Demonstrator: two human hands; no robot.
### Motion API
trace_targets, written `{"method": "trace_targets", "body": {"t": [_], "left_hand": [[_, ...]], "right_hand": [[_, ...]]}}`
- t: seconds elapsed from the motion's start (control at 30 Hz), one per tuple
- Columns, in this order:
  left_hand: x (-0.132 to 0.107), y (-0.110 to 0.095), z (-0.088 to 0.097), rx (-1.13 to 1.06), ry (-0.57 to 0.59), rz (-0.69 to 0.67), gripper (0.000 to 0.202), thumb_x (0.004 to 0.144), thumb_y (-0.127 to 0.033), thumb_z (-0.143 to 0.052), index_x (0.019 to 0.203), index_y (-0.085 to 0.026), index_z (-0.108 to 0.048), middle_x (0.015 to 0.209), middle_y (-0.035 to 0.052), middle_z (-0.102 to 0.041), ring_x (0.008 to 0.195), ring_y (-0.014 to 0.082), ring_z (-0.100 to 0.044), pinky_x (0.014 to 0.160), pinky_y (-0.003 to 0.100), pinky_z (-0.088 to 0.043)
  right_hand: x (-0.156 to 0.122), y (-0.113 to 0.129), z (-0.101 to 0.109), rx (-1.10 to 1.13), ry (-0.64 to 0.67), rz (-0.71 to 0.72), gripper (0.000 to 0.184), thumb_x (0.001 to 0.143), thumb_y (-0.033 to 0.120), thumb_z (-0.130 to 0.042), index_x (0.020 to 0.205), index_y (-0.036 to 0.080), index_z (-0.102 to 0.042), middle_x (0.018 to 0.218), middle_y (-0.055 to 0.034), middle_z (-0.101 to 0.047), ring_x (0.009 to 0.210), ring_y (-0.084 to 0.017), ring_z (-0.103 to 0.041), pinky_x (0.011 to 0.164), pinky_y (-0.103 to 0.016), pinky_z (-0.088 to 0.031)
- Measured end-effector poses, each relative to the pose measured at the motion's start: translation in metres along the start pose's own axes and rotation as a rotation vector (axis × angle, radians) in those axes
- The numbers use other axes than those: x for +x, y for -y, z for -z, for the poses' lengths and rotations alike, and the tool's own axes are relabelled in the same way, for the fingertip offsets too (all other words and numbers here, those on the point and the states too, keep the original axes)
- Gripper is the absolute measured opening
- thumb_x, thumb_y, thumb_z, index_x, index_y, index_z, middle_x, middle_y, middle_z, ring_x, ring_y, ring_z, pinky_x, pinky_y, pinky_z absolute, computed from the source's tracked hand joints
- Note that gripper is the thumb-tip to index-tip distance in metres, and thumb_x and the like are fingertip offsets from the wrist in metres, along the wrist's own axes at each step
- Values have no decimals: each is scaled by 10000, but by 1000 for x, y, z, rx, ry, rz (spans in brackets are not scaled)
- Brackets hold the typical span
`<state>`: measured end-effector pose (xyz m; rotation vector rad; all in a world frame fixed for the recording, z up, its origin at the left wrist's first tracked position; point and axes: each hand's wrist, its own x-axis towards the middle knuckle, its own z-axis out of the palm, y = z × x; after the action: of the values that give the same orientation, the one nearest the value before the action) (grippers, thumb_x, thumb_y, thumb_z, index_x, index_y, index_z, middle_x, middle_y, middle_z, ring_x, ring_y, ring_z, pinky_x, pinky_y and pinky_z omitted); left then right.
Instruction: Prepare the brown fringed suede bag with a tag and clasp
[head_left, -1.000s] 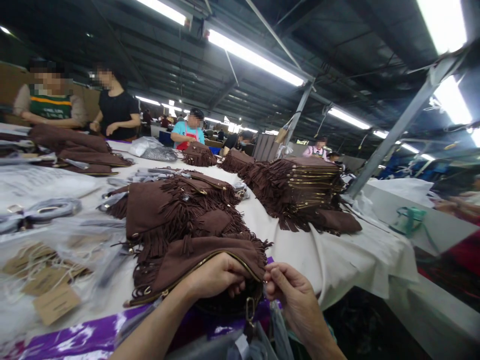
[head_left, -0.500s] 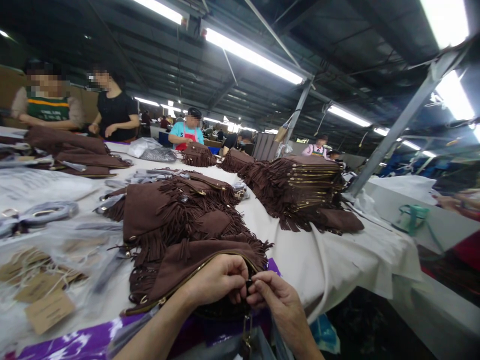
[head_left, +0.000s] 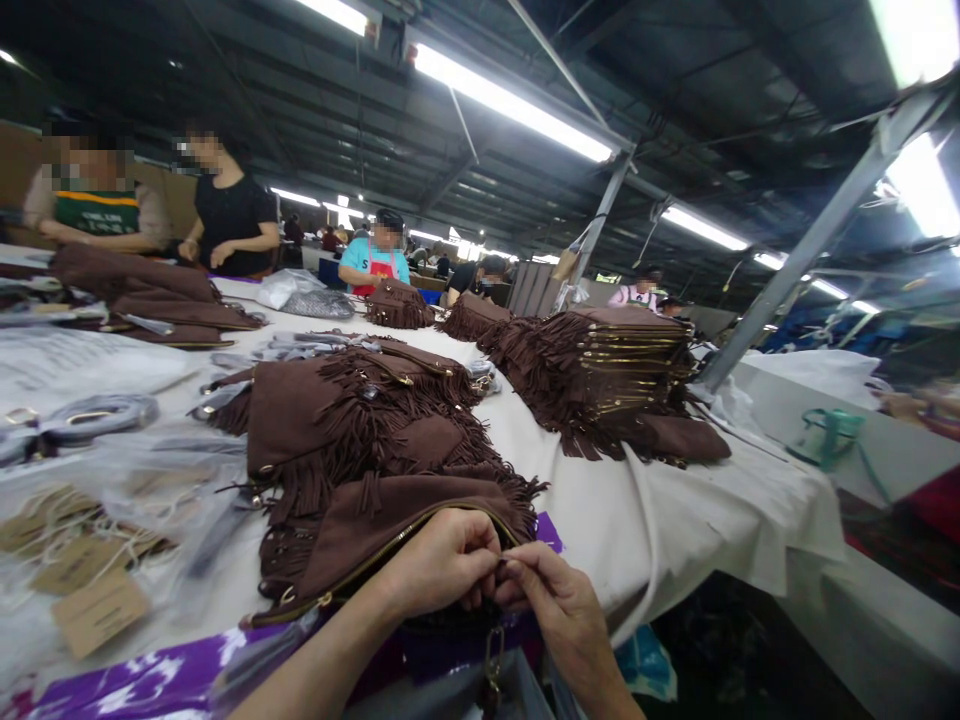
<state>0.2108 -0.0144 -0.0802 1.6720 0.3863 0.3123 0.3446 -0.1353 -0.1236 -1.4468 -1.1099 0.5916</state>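
Note:
A brown fringed bag (head_left: pixel 420 492) lies in front of me with its brass zipper (head_left: pixel 367 562) open toward me. Both hands meet at the right end of the opening. My left hand (head_left: pixel 454 560) is closed in a pinch, its forearm crossing the bag's near edge. Against it, the thumb and fingers of my right hand (head_left: pixel 544 590) are pinched too. Whatever small piece sits between the fingertips is hidden. Just below hangs a metal clasp (head_left: pixel 493 655) on a grey wrapped strap.
More fringed bags (head_left: pixel 352 400) lie behind, and a tall stack (head_left: pixel 637 360) stands at right. Paper tags (head_left: pixel 97 605) with strings and a wrapped strap (head_left: pixel 101 415) lie at left. Purple plastic (head_left: pixel 150 675) runs along the near edge. Co-workers (head_left: pixel 232 215) stand across the table.
My fingertips have drawn closer together, covering the small dark piece seen between them before. The bag has barely moved. The view has shifted slightly.

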Motion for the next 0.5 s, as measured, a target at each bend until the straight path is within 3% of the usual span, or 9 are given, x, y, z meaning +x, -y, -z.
{"method": "trace_targets", "body": {"t": [0.13,0.3,0.5], "left_hand": [[1,3,1,28,9,-8,105,743,-100,-454,754,-144,-549,554,-29,-576,419,82,-493,389,154,-386],[-1,3,1,151,-43,-60,112,740,-97,-452,729,-156,-546,564,-32,-563,435,83,-481,409,162,-329],[-1,4,-4,216,-92,-124,123,765,-84,-452,726,-161,-540,561,-32,-576,452,84,-476,478,190,-314]], "right_hand": [[1,1,2,-44,32,8,444,902,615,-574,825,186,-662,676,-46,-724,626,-176,-700,607,-239,-581],[3,6,5,-306,116,90,342,995,450,-466,821,205,-629,712,-29,-713,666,-177,-691,631,-254,-525],[1,8,1,-377,38,100,340,994,436,-429,793,214,-588,671,-15,-675,622,-164,-659,601,-250,-486]]}}
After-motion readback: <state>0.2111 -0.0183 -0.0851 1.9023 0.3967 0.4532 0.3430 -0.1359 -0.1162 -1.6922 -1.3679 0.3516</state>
